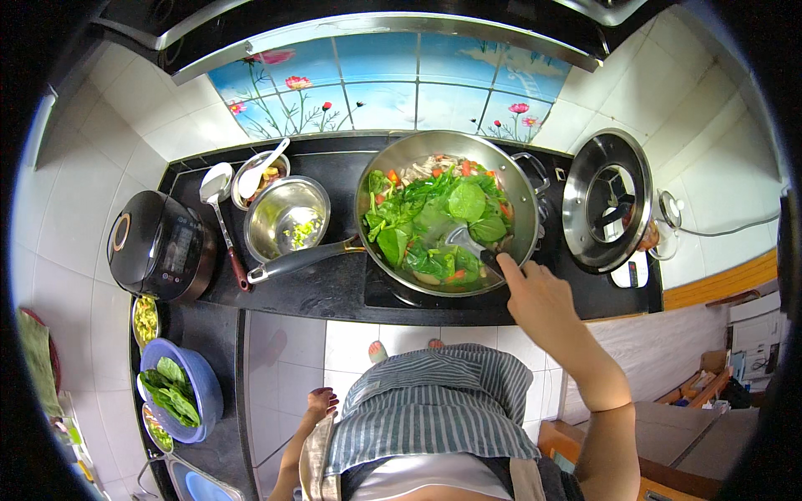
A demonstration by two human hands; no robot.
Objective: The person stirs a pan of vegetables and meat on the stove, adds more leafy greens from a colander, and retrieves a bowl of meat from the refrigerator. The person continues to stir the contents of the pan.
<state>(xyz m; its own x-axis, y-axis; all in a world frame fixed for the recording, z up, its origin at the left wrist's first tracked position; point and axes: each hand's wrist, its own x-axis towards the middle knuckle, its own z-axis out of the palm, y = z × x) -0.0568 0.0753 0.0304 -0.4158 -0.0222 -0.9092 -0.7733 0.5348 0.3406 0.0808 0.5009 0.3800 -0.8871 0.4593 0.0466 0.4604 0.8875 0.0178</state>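
Observation:
A steel wok (525, 206) with a long handle sits on the stove, holding leafy greens (432, 213), red pieces and pale sliced pieces in broth. My right hand (540, 291) grips the dark handle of a spatula (462, 238), whose blade rests among the greens near the wok's right side. Beside my apron, my left hand (322, 402) hangs low with its fingers loosely apart, holding nothing. Left of the wok stands a steel bowl (260, 219) with chopped green bits inside. Behind it is a smaller bowl (285, 164) of food with a white spoon (250, 181) across it.
A metal ladle (222, 219) lies near a black rice cooker (163, 244). On the left counter, a blue-purple basin (213, 401) holds leaves, beside a bowl of chopped food (146, 320) and a sink (194, 479). A steel and glass lid (573, 213) stands upright at the right.

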